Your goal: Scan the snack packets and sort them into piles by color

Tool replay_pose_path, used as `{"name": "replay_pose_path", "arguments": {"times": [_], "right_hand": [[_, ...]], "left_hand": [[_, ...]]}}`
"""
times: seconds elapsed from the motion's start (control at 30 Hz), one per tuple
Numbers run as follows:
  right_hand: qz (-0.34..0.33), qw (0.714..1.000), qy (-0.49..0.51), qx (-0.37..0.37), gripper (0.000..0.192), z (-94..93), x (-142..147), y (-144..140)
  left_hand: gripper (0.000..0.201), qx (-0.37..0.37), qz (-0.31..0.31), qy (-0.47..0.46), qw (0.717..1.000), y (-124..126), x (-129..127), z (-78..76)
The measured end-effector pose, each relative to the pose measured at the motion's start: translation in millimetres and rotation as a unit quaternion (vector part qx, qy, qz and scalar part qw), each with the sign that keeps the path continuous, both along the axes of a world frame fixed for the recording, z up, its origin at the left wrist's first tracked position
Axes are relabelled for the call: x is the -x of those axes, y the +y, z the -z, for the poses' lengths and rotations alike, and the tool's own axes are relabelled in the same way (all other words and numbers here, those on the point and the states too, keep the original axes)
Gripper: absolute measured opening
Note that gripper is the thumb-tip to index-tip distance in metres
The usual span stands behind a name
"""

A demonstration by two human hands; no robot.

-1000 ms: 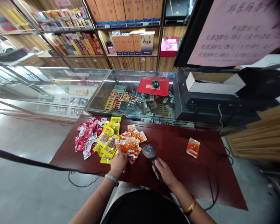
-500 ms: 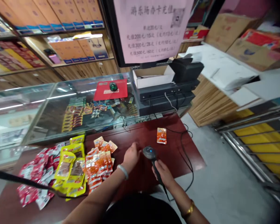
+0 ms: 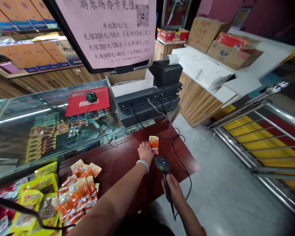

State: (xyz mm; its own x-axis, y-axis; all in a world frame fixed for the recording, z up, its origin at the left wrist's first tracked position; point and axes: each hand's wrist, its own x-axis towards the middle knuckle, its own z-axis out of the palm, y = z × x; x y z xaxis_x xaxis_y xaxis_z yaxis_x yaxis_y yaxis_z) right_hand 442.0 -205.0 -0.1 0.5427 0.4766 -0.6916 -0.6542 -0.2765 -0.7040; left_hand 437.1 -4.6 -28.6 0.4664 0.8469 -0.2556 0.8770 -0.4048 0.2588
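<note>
Tabletop [image 3: 127,157] of dark red wood is seen below a glass counter [image 3: 39,121]. Orange snack packets are heaped at its left end [image 3: 76,193]. A black barcode scanner [image 3: 163,167] is gripped by its handle in the closed right hand [image 3: 174,193]. A single orange packet [image 3: 153,144] lies near the far right edge, touched by the loosely spread fingers of the left hand [image 3: 145,151].

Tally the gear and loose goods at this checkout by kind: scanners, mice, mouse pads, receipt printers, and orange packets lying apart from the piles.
Barcode scanner: 1
Mouse: 1
Red mouse pad: 1
Receipt printer: 1
Orange packet apart from the piles: 1
Total: 5
</note>
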Motion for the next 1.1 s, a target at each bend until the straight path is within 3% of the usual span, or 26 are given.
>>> {"name": "replay_pose_path", "arguments": {"times": [0.1,0.2,0.3,0.43,0.6,0.77,0.97,1.1], "right_hand": [[-0.014,1.000,-0.007,-0.013,0.063,-4.9,-2,0],[-0.040,0.999,0.000,-0.025,0.060,-13.1,-1,3],[-0.088,0.995,0.008,-0.037,0.057,-22.0,4,9],[-0.200,0.976,0.008,-0.081,0.054,-29.2,21,26],[-0.345,0.931,-0.004,-0.121,0.051,-33.9,63,60],[-0.438,0.886,-0.011,-0.153,0.048,-46.3,114,83],[-0.505,0.850,-0.038,-0.143,0.049,-56.0,166,88],[-0.515,0.843,-0.063,-0.143,0.057,-59.4,194,83]], "left_hand": [[0.039,0.028,0.016,-0.011,0.999,4,6,0.1],[0.025,0.106,0.026,-0.053,0.993,7,31,-1.8],[0.018,0.155,0.003,-0.111,0.982,4,74,-3.1],[0.020,0.169,-0.056,-0.162,0.971,-5,150,-9.2],[0.020,0.146,-0.129,-0.168,0.966,-20,237,-31.1],[0.013,0.105,-0.198,-0.144,0.964,-37,305,-46.8],[0.023,0.114,-0.260,-0.179,0.942,-56,363,-45.9],[0.024,0.129,-0.308,-0.207,0.920,-58,391,-40.2]]}}
